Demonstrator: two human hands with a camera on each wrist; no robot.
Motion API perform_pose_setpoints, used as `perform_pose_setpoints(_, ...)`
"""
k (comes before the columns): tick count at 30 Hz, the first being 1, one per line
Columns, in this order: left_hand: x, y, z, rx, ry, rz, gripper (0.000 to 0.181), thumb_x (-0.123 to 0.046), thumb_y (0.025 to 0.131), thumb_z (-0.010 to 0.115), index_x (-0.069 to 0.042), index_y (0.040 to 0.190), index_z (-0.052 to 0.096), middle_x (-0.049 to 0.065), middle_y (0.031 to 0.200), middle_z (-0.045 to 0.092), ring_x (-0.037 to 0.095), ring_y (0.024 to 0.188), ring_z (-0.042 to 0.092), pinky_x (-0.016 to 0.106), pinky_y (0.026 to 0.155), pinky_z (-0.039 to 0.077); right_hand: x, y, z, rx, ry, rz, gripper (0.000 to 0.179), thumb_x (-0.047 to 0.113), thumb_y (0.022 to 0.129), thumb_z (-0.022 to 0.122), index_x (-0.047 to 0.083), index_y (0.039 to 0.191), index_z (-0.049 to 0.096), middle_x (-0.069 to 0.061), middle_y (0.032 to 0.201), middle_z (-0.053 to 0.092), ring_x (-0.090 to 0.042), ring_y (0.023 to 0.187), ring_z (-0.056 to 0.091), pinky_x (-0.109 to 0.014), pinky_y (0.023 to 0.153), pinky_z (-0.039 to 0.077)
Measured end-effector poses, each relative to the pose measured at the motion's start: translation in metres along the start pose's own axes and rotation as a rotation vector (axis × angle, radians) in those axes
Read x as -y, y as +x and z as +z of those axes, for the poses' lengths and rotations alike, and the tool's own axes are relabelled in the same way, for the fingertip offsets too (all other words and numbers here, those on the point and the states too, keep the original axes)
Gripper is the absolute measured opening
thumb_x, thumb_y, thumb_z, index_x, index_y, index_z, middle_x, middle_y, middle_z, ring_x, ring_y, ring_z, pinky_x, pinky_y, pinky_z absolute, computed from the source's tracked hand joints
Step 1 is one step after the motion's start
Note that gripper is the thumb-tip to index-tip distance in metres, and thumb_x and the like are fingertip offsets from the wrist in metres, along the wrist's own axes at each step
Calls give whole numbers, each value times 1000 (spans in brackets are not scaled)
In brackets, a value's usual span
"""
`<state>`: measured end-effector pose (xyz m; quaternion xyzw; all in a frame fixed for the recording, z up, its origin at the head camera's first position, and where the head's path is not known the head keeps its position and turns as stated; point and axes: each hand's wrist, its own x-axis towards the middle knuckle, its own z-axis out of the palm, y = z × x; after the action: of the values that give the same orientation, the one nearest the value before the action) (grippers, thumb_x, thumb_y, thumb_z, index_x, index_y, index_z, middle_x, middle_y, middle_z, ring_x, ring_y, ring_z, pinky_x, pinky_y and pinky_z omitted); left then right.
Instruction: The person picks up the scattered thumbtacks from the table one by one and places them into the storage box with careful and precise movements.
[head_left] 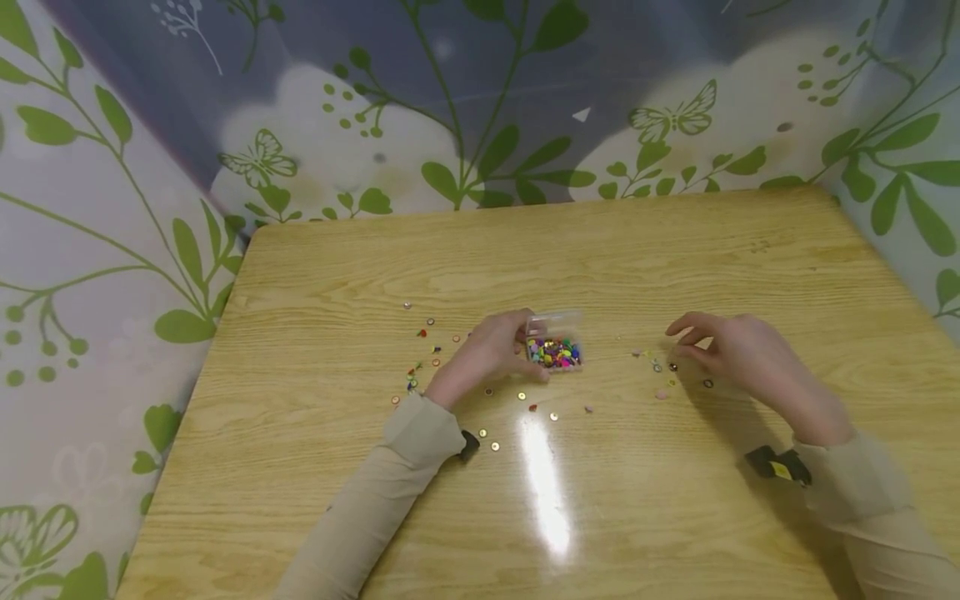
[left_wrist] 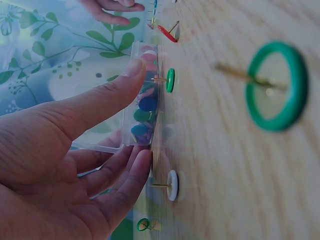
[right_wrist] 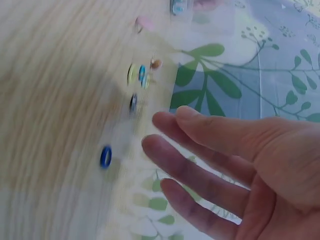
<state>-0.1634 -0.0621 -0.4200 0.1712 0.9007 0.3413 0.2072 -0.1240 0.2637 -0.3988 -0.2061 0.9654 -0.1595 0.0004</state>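
A clear plastic box [head_left: 555, 353] of colourful thumbtacks stands on the table, its clear lid [head_left: 555, 323] raised at the back. My left hand [head_left: 491, 348] holds the box from its left side. In the left wrist view the thumb lies along the near side of the box and the other fingers curve round its end. My right hand [head_left: 738, 354] hovers over a small group of thumbtacks [head_left: 657, 367] to the right of the box. Its fingers are loosely bent with nothing between them, and a blue-rimmed thumbtack [right_wrist: 105, 157] lies just beyond them.
Loose thumbtacks [head_left: 437, 362] are scattered left of the box, and more, such as a gold one [head_left: 554, 416], lie in front of it. The wooden table [head_left: 337, 517] backs onto a wall [head_left: 420, 125] with a leaf pattern. Each wrist carries a small black device [head_left: 780, 467].
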Motion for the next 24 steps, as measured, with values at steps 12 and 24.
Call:
perform_pose_setpoints(12, 0, 0, 1, -7, -23, 7, 61, -27, 72, 93, -12, 122, 62, 3, 112, 65, 18, 94, 59, 29, 79, 52, 30, 21, 8, -15, -19, -138, 9, 15, 88, 78, 16, 96, 74, -2, 88, 78, -12, 61, 65, -28, 50, 44)
perform_pose_setpoints(24, 1, 0, 1, -10, -32, 19, 62, -26, 72, 93, -11, 123, 61, 3, 113, 66, 17, 94, 59, 29, 79, 52, 57, 42, 19, 14, 9, -243, 9, 13, 89, 77, 17, 97, 74, 2, 90, 78, -17, 70, 72, -33, 53, 50)
